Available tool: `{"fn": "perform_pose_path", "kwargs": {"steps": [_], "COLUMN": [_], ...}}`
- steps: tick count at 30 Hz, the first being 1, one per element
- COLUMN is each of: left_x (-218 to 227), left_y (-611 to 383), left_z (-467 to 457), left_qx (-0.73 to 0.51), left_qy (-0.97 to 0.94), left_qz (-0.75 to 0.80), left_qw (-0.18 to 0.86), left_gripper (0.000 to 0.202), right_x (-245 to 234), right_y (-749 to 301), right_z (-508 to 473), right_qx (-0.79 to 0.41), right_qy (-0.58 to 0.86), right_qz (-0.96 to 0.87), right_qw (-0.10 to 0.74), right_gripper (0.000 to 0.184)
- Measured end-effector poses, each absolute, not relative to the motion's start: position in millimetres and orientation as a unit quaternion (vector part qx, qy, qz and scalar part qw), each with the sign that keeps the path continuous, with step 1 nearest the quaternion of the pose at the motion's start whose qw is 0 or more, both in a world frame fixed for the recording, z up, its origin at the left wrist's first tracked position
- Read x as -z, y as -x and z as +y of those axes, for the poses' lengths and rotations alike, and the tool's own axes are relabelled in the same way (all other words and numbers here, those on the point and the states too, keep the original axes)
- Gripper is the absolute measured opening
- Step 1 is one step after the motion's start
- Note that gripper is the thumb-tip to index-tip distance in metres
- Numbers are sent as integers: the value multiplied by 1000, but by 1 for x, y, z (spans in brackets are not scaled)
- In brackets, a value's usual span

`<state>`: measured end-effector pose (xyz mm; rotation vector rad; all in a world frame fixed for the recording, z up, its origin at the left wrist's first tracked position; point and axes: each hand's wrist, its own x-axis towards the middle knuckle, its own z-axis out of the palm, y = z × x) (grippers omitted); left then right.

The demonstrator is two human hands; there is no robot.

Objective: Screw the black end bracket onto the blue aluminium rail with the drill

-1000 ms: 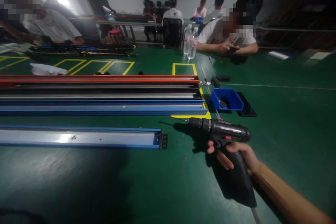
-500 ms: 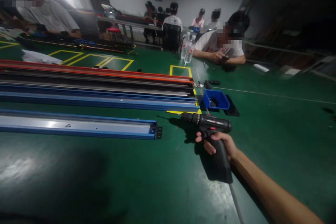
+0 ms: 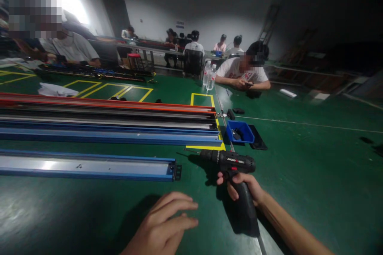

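Observation:
My right hand [image 3: 239, 187] is wrapped round the grip of a black cordless drill [image 3: 236, 162], its bit pointing left. Low in the middle, my left hand [image 3: 164, 221] is held over the green tabletop with fingers apart and nothing in them. To the left of the drill lies a blue channel rail [image 3: 89, 167] with a pale inner face and a black end bracket [image 3: 177, 171]. The drill bit's tip is just right of and above that bracket, apart from it.
Behind lie more blue, black and orange rails [image 3: 119, 102]. A blue bin [image 3: 240, 132] with small dark parts stands on a black flat thing [image 3: 259, 139]. Two water bottles [image 3: 211, 77] stand farther back. A person [image 3: 242, 69] leans on the far table edge; others sit beyond.
My left hand has come into view at the bottom. The view has tilted up, so everything sits lower. My right hand keeps its hold on the drill.

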<state>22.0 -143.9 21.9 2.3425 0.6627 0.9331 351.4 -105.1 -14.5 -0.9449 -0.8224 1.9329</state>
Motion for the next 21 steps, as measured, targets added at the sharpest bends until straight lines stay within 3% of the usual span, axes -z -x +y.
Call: {"fn": "perform_pose_path", "kwargs": {"steps": [3, 6, 10, 15, 16, 18, 19, 21], "left_x": [-35, -42, -50, -88, -95, -105, -107, -108], "left_y": [-25, -10, 43, 120, 129, 141, 144, 152], "left_z": [-111, -70, -5, 70, 81, 93, 95, 93], "left_qx": [-379, -309, -184, -134, -100, -16, 1, 23], "left_qy": [-868, -873, -851, -788, -792, -808, -815, -830], "left_qz": [280, 364, 479, 563, 564, 542, 528, 504], "left_qw": [156, 98, 112, 209, 212, 230, 239, 236], "left_gripper": [37, 33, 36, 50, 51, 48, 45, 39], "right_x": [1, -20, -40, -56, -56, -51, -44, -24], "right_y": [-352, -356, -365, -366, -368, -378, -386, -406], "right_z": [-108, -115, -136, -163, -168, -179, -185, -198], "right_qx": [-729, -654, -519, -306, -290, -238, -188, -61], "right_qy": [398, 459, 562, 559, 558, 561, 558, 543], "right_qz": [-396, -501, -586, -733, -746, -770, -790, -826], "right_qw": [392, 332, 269, 239, 219, 190, 172, 138], "right_gripper": [40, 27, 34, 15, 17, 39, 52, 61]}}
